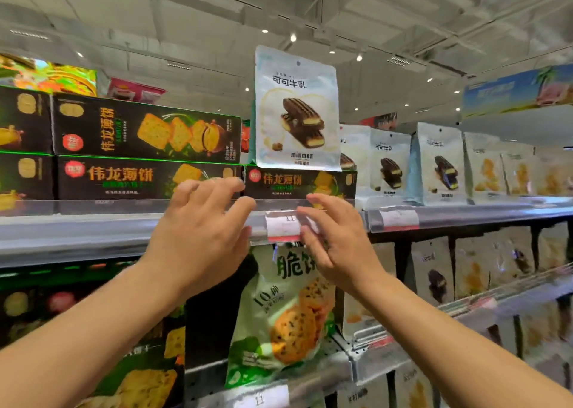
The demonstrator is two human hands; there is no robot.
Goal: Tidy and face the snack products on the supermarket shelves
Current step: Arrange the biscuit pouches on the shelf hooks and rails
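Observation:
A white pouch of chocolate bars stands upright on a black cracker box on the upper shelf. More black cracker boxes are stacked to its left. My left hand is raised before the shelf's clear front rail, fingers spread and loosely bent, holding nothing. My right hand hovers just right of it, fingers straight, in front of the price tag. Neither hand plainly touches a product.
Matching white pouches line the upper shelf to the right, with orange-printed pouches beyond. Below, a green cookie bag leans on the lower shelf beside dark boxes. A colourful carton lies on top of the stack.

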